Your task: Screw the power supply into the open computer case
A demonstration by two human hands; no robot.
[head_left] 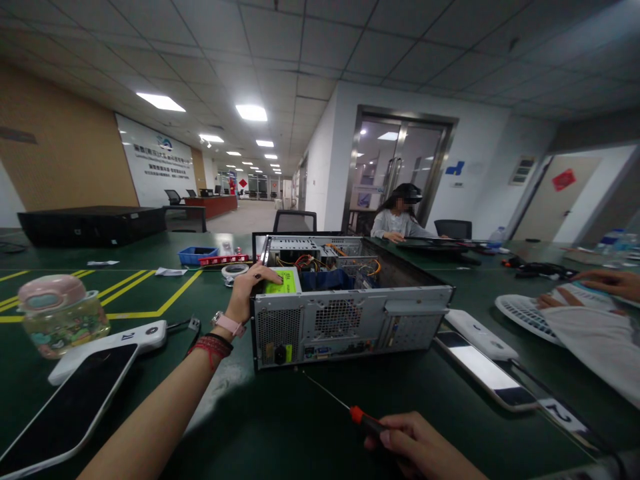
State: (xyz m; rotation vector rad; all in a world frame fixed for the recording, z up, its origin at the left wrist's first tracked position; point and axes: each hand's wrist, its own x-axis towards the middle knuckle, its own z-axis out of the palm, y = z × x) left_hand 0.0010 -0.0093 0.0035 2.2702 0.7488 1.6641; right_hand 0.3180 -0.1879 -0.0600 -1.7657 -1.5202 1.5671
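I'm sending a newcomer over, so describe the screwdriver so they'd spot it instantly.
On the green table, find the open computer case. On its near side, the person's right hand holds the screwdriver. Unlike the flat phone to its right, it has a red-and-black handle and thin metal shaft.

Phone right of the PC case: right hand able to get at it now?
Probably yes: nothing visible blocks the way from the right hand to the phone, though the screwdriver it holds may hamper a grasp.
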